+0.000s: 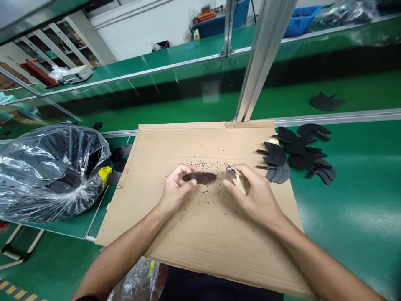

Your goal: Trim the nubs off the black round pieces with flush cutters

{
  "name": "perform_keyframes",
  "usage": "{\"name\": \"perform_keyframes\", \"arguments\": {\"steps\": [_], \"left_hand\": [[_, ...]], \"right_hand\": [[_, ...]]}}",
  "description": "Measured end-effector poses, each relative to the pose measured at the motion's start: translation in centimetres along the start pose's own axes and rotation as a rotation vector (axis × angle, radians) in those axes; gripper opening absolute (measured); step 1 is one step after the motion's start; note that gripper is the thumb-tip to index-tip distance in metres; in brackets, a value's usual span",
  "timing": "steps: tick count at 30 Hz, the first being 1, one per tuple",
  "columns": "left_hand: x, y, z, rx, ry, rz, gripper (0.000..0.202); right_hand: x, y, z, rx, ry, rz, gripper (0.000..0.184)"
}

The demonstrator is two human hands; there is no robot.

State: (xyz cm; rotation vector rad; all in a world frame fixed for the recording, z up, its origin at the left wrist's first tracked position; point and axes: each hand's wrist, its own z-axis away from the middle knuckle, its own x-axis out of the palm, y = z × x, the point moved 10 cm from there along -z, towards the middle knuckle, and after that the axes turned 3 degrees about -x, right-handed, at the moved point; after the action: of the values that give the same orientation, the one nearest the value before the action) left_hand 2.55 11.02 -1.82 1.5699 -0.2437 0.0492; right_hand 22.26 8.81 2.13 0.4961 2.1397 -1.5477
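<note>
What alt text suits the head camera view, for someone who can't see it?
A person's left hand holds a thin dark rounded piece and their right hand a pale-handled tool, above a cardboard sheet strewn with black specks. Curved black pieces lie to the right; a clear plastic bag sits to the left.

- Green bench [357, 225]: a broad, shiny top.
- Cardboard sheet [219, 238]: lies on the bench, reaching past its near edge; small black scraps [203, 163] are scattered around its middle.
- Right edge of the cardboard: two small stacks of curved black pieces [277, 174] overlap it, thin strips pointing left.
- Bench just right of these: a loose heap of similar dark pieces [303, 160].
- Bench at left: a large clear plastic bag [53, 175], gathered near a yellow tie [105, 173]; dark discs [120, 164] lie between it and the cardboard.
- Far green counter [178, 55]: a pale boxy device [77, 74] and a small bottle [196, 35].
</note>
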Motion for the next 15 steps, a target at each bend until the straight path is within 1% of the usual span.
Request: {"name": "perform_keyframes", "arguments": {"steps": [3,5,6,8,10,12,15], "left_hand": [[1.4,2.4,1.1,0.259,-0.118,-0.158,0.02],[2.5,3.7,2.1,0.407,-0.196,-0.261,0.016],[2.9,4.1,2.5,0.457,-0.227,-0.307,0.016],[3.4,4.6,3.1,0.523,-0.254,-0.377,0.016],[3.6,4.8,3.4,0.555,-0.257,-0.423,0.017],[3.8,5.0,3.5,0.573,-0.25,-0.459,0.017],[3.6,5.1,3.6,0.595,-0.205,-0.5,0.016]], "right_hand": [[1.8,0.4,0.5,0.204,-0.157,-0.441,0.029],[3.2,0.3,1.0,0.314,-0.245,-0.629,0.034],[3.8,0.4,1.3,0.361,-0.266,-0.698,0.035],[4.5,0.6,1.7,0.439,-0.273,-0.805,0.037],[4.9,0.9,2.0,0.485,-0.26,-0.867,0.037],[5.1,1.1,2.1,0.502,-0.251,-0.891,0.034],[5.0,1.2,2.0,0.491,-0.236,-0.884,0.03]]}}
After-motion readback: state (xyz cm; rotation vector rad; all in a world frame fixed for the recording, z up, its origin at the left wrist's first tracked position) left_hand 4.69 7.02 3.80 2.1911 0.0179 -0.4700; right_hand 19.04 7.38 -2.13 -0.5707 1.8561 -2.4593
